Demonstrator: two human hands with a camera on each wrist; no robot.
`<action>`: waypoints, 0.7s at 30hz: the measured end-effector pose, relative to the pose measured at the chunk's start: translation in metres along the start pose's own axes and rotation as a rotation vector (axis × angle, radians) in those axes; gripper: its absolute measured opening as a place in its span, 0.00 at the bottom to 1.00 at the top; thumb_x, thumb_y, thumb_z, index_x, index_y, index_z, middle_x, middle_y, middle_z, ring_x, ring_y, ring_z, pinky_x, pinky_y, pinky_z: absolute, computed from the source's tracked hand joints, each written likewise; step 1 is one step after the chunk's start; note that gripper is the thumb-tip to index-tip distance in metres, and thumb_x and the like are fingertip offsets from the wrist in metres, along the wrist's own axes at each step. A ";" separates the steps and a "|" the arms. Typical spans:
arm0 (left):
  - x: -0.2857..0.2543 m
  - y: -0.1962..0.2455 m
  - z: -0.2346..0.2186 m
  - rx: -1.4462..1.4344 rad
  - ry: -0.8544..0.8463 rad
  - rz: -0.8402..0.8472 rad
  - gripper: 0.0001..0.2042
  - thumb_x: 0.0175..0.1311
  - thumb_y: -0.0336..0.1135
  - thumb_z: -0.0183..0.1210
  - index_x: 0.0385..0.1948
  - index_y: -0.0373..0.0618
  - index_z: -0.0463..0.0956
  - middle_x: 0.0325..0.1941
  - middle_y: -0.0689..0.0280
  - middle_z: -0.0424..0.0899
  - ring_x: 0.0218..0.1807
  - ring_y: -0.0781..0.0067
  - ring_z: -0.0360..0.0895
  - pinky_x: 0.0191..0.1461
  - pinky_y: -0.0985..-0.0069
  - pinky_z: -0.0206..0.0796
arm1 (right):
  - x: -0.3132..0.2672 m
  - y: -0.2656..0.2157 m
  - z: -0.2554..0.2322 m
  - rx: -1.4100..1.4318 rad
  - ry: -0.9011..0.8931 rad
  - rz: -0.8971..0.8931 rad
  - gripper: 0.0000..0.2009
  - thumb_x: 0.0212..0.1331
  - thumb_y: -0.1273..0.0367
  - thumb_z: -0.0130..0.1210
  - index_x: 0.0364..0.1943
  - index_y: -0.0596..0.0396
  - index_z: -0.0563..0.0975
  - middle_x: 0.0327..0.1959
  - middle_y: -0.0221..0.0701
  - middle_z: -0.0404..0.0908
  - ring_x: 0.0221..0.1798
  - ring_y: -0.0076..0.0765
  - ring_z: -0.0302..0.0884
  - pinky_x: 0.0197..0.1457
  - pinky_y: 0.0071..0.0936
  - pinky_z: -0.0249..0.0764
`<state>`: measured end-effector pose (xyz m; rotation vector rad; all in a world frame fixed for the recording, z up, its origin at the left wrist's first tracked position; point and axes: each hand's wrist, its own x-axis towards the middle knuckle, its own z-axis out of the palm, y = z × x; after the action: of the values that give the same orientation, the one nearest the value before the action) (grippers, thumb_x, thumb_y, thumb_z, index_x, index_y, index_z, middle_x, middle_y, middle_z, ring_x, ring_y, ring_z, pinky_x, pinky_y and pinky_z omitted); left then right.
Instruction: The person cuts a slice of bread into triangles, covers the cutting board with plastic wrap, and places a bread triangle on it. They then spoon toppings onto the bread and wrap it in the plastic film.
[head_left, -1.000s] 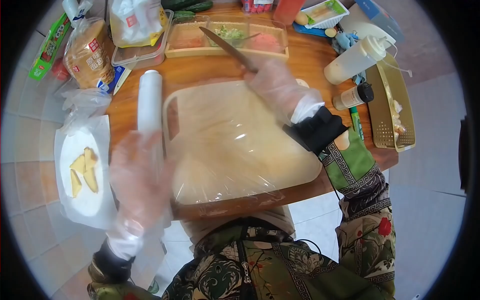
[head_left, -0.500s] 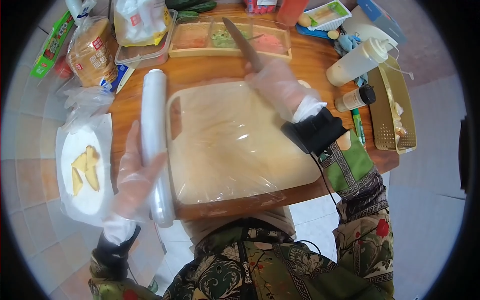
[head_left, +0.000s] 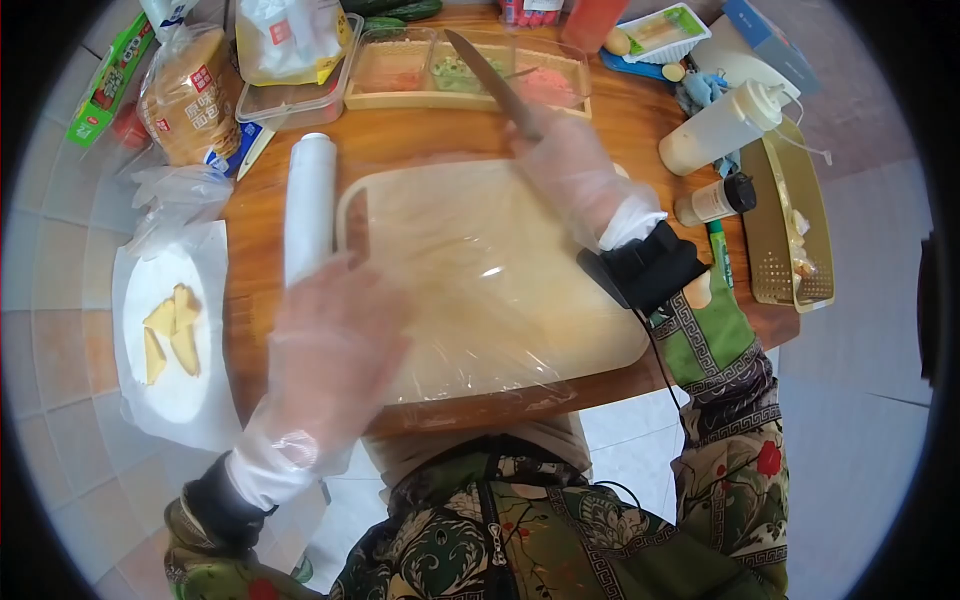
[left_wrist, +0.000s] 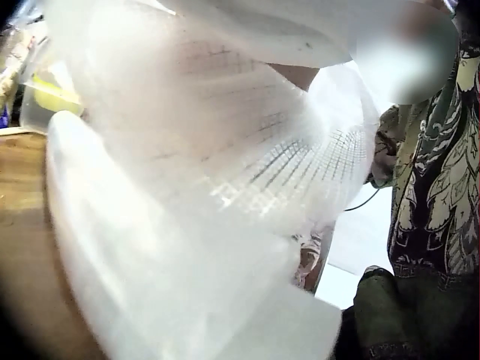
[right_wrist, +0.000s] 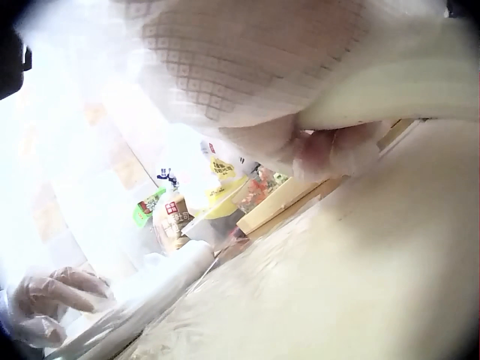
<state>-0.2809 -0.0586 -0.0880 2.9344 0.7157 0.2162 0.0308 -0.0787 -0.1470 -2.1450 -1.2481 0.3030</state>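
In the head view the gloved right hand (head_left: 572,172) grips a knife (head_left: 484,72), its blade pointing up and left above the back edge of the cutting board (head_left: 560,290). Clear film covers much of the board. The gloved left hand (head_left: 340,345), blurred, is over the board's left edge and hides the lower part of the white film roll (head_left: 311,200). The right wrist view shows the left hand (right_wrist: 64,300) with relaxed fingers beside the roll (right_wrist: 169,277). A loose glove fills much of the left wrist view around the left hand (left_wrist: 225,112).
At the back stands a wooden tray (head_left: 400,100) with three clear containers. Bagged bread (head_left: 190,105) and yellow pieces (head_left: 172,325) on white paper are at left. A squeeze bottle (head_left: 710,130), a seasoning jar (head_left: 715,200) and a basket (head_left: 765,230) stand at right.
The left hand has moved right, from the roll's left side across it to the board's left edge. The right hand still holds the knife, with only a small shift.
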 end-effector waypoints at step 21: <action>0.078 0.093 0.034 -0.173 -0.234 0.495 0.22 0.62 0.40 0.58 0.54 0.35 0.77 0.57 0.54 0.79 0.68 0.55 0.69 0.73 0.53 0.54 | 0.005 -0.006 -0.002 0.120 -0.142 -0.020 0.11 0.62 0.69 0.58 0.47 0.54 0.81 0.32 0.28 0.83 0.35 0.24 0.79 0.41 0.28 0.75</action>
<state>-0.1646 -0.1071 -0.0990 2.8459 -0.0651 -0.0271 0.0305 -0.0733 -0.1408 -2.0368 -1.2948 0.5172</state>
